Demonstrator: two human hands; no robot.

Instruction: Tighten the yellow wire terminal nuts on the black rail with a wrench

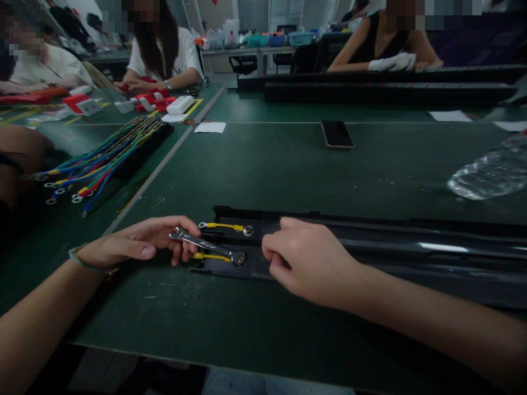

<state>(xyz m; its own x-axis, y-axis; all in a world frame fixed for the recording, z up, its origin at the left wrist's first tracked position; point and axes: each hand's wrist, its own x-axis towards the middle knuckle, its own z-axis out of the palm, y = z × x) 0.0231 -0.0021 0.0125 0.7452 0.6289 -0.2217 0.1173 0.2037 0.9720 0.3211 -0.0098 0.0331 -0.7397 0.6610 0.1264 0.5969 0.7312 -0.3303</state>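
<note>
A steel combination wrench [206, 244] slants over the end of a long black housing [395, 247], its ring end around the lower bolt [240, 259]. My left hand [164, 238] is at the wrench's other end, fingers loosely curved behind the handle and thumb held apart from it. Just right of the bolts, my right hand [308, 258] is closed over the housing, fingers curled inward; whatever they may hold is hidden. One short yellow cable [224, 226] runs to the upper bolt [247, 231]. A second yellow cable [212, 257] lies partly under the wrench.
Bundled coloured cables with ring lugs [102, 159] lie at left, near another person's arm [20, 159]. A phone [337, 135] and a plastic bottle [489, 170] are beyond the housing. More black housings [370, 90] and seated people are across the green table [255, 170].
</note>
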